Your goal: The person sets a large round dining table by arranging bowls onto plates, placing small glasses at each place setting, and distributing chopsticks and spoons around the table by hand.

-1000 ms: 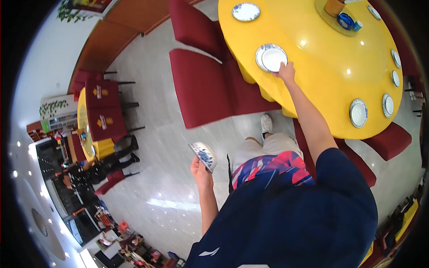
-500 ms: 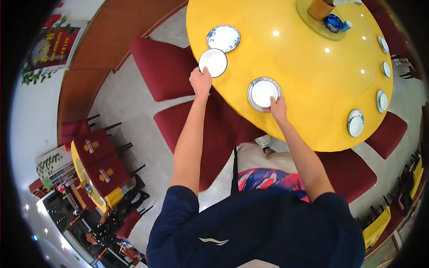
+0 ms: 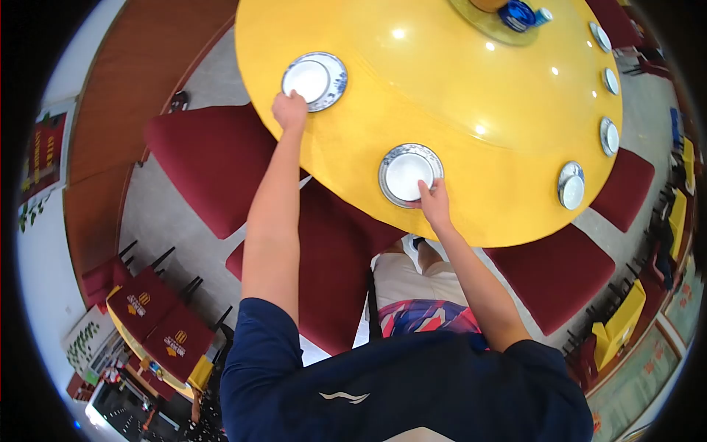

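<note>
My left hand point(image 3: 291, 110) grips the near rim of a white bowl point(image 3: 305, 81), which rests over the left part of a blue-patterned plate point(image 3: 335, 85). To the right, my right hand point(image 3: 433, 200) has its thumb over the near rim of another white bowl point(image 3: 409, 175). That bowl sits on a second patterned plate point(image 3: 384, 178) near the edge of the yellow table point(image 3: 479, 221). The fingers of both hands are partly hidden beneath the bowls.
Further plates with bowls, one of them at the right edge point(image 3: 571, 190), stand along the table. A blue ashtray point(image 3: 517, 15) is on the glass turntable. Dark red chairs point(image 3: 213, 162) surround the near side. A smaller table with red-covered chairs is lower left.
My left hand has carried its bowl from below the table edge, up and over, onto the left plate. My right hand remains at its bowl. The view has shifted.
</note>
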`<state>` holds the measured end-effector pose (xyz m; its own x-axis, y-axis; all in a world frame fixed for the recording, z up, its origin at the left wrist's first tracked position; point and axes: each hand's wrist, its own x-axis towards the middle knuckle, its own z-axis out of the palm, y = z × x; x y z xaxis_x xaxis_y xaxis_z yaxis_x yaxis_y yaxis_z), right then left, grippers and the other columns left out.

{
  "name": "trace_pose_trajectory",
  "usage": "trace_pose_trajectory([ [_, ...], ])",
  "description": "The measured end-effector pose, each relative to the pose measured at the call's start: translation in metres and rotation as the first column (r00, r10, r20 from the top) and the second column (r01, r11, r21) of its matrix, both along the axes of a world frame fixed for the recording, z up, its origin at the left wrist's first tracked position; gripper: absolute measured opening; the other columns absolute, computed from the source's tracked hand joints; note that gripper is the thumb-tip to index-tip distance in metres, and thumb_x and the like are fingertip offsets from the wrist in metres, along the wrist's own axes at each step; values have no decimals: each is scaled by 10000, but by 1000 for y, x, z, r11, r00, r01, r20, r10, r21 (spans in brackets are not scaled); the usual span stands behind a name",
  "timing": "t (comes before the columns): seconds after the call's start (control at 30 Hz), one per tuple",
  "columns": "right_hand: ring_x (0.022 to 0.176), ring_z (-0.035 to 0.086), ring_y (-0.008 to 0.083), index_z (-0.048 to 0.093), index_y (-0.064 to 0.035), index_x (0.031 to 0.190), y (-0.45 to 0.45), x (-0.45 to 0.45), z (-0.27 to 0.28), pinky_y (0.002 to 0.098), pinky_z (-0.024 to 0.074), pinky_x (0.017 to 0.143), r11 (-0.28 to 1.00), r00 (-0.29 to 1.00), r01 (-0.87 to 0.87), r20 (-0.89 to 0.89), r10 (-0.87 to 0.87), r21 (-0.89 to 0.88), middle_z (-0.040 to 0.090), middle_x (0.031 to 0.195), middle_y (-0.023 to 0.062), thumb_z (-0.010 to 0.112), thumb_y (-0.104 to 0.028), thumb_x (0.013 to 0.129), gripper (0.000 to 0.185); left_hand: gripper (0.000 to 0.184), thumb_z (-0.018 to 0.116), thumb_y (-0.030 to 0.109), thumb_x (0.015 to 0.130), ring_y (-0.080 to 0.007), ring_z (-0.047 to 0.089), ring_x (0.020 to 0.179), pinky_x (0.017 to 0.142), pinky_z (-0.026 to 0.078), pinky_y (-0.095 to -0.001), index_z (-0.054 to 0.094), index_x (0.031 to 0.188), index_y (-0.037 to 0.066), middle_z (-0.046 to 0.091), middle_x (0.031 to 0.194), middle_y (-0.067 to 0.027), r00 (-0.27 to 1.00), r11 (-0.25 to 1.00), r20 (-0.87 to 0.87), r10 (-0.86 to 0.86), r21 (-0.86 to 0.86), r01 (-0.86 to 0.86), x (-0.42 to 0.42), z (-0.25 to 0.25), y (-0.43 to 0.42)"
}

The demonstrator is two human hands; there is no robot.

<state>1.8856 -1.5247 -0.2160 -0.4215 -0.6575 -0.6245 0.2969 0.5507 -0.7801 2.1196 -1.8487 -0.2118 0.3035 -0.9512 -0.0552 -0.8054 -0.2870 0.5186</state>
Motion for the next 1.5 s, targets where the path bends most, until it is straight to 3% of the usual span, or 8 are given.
trace_pose_trajectory([
  [0.17, 633, 695, 272, 379, 34, 1144, -10, 4, -6, 332, 558, 465, 995, 994, 77, 72, -81, 61, 601, 873, 192, 622, -263, 941, 434, 503, 623, 403, 844, -418, 622, 1001, 869, 491, -471, 635, 994, -77, 654, 1010, -267, 949, 985, 270, -162, 109, 137, 24, -60, -44],
  [0.2, 644, 696, 272, 370, 24, 1177, -9, 5, -1, 335, 566, 490, 994, 988, 73, 130, -84, 85, 609, 858, 195, 621, -280, 942, 458, 448, 606, 376, 858, -435, 628, 830, 742, 496, -512, 660, 840, -68, 655, 877, -245, 914, 951, 338, -223, -133, 281, 36, -94, -51],
  [0.33, 657, 695, 276, 373, -10, 1212, 10, -22, 45, 353, 587, 561, 991, 962, 103, 243, -122, 91, 623, 851, 209, 604, -333, 948, 477, 454, 623, 362, 828, -458, 645, 855, 787, 504, -510, 687, 896, -83, 674, 875, -286, 972, 979, 179, -154, -103, 174, 31, -67, -61],
  [0.63, 603, 619, 161, 482, -29, 1169, 128, -266, 89, 283, 507, 518, 831, 807, 543, -349, -476, 124, 638, 834, 125, 544, -337, 965, 374, 523, 585, 429, 912, -272, 666, 720, 662, 528, -358, 626, 1098, -58, 683, 786, -188, 981, 994, -193, 34, -96, -53, 6, -2, -19],
  [0.8, 550, 574, 137, 503, -2, 1117, 173, -391, 102, 272, 456, 474, 727, 673, 686, -399, -623, 23, 615, 792, 109, 541, -285, 959, 327, 449, 557, 302, 909, -205, 577, 751, 672, 482, -329, 567, 1190, -48, 624, 921, -142, 925, 988, -375, 64, -106, -112, 29, 16, 56],
  [0.97, 524, 516, 97, 526, -54, 985, 183, -429, 98, 238, 387, 453, 823, 781, 569, -314, -540, -1, 565, 722, 48, 497, -298, 977, 246, 271, 507, 178, 924, -85, 359, 457, 373, 249, -256, 539, 1123, -3, 477, 651, -30, 782, 970, -606, 142, -71, -231, 1, 35, 211],
  [1.17, 499, 493, 99, 515, -82, 701, 172, -445, 95, 252, 399, 470, 960, 953, 266, -131, -275, -83, 552, 621, 34, 422, -457, 1012, 496, 306, 479, 297, 981, -80, 398, 441, 365, 262, -219, 584, 853, 39, 499, 576, -24, 632, 874, -605, 484, 298, -384, -120, 93, 434],
  [1.5, 444, 406, 81, 442, -80, 602, 298, -386, 186, 243, 336, 445, 914, 934, 44, -308, -181, -404, 448, 519, 8, 406, -342, 1040, 512, 509, 494, 308, 992, -80, 419, 515, 500, 332, -283, 513, 559, 40, 463, 517, 9, 773, 917, -622, -122, 226, 327, -222, 77, 613],
])
